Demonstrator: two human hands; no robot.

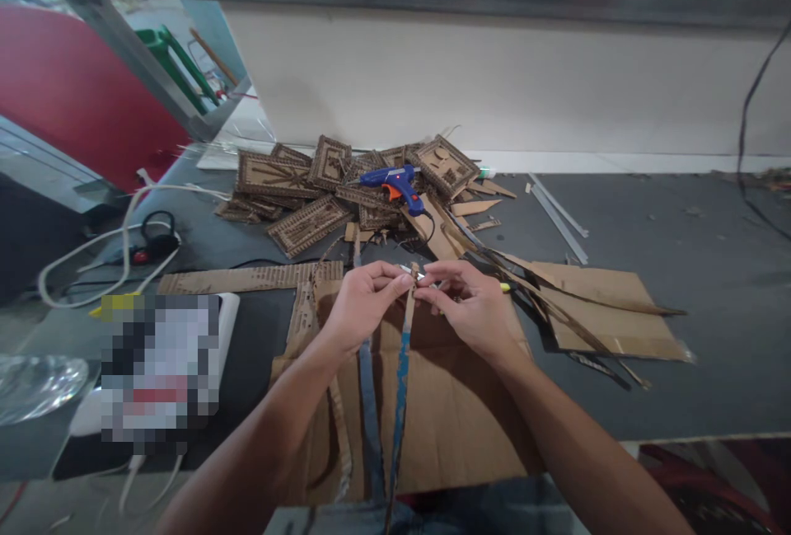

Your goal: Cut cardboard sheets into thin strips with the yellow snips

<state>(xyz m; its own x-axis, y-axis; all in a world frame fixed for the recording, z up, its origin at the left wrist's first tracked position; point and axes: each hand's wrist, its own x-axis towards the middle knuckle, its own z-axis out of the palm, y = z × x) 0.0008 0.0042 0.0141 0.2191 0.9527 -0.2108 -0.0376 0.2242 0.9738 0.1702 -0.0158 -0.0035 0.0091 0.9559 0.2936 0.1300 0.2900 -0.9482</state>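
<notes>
A narrow cardboard strip with blue print runs down toward my lap. My left hand pinches its upper end, which looks torn or curled. My right hand is closed beside it, fingertips close to the same end. A slim tool with a yellow end passes through the right hand, and its pale tip shows between the two hands. Most of its body is hidden, so its exact kind does not show. Beneath both hands lies a large cardboard sheet, with a second blue-grey strip to the left.
A blue glue gun rests on a pile of framed cardboard pieces at the back. More strips and a cardboard piece lie right. Left are a blurred-out device, white cable and clear plastic.
</notes>
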